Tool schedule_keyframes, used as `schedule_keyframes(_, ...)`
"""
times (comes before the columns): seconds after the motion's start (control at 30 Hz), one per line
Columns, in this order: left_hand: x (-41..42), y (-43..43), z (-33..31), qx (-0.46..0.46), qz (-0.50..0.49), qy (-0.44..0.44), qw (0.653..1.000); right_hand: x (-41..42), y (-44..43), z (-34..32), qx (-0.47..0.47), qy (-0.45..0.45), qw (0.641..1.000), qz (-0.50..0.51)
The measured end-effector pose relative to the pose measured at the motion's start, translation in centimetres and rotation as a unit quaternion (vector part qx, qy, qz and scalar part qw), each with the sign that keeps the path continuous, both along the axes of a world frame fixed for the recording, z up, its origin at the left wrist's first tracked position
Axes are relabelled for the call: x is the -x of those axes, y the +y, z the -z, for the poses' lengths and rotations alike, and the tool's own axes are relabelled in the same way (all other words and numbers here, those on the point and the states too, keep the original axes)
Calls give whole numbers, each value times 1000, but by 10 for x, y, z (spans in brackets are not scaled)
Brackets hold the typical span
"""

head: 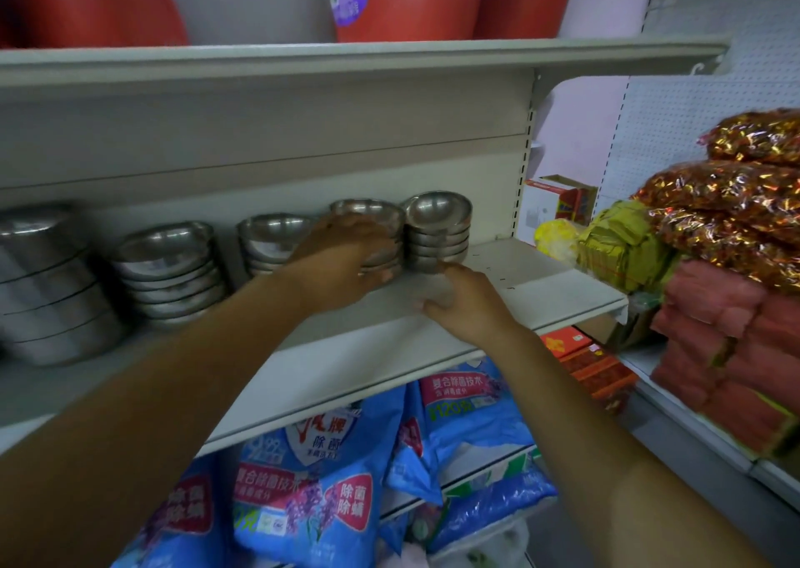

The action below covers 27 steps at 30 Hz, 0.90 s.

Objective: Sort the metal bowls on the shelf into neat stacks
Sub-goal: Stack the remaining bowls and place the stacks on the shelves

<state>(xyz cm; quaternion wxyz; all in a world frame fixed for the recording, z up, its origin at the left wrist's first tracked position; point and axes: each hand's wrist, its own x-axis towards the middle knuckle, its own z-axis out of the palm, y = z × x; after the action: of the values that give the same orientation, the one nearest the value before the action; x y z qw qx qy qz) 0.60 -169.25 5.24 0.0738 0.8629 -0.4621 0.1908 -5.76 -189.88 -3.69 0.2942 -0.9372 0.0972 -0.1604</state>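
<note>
A pale shelf (498, 264) carries five stacks of metal bowls, the widest stack (47, 281) at far left and the sizes shrinking rightward. The left hand (342, 264) wraps its fingers round the fourth stack (368, 212), just beside the rightmost stack (437, 229). The right hand (465, 303) sits curled at that stack's foot — too blurred to tell whether it holds anything.

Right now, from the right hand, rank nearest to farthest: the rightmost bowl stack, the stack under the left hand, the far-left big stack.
1. Rightmost bowl stack, just beyond the right hand.
2. Neighbouring stack, under the left hand.
3. Far-left big stack, at the view's left edge.
</note>
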Motion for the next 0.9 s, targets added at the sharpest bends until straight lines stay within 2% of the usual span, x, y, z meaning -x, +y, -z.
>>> schedule_keyframes(0.17, 26, 83, 17, 38, -46, 49, 997, 25, 57, -11, -10, -22, 999, -32)
schedule_keyframes(0.5, 102, 284, 32, 77, -188, 63, 977, 68, 251, -36, -5, -25, 991, -133)
schedule_keyframes(0.7, 146, 420, 36, 110, -280, 59, 952, 83, 379, -40, -11, -35, 976, -213)
schedule_keyframes(0.9, 194, 541, 37, 145, -400, 50, 904, 86, 507, -43, 7, -30, 950, -310)
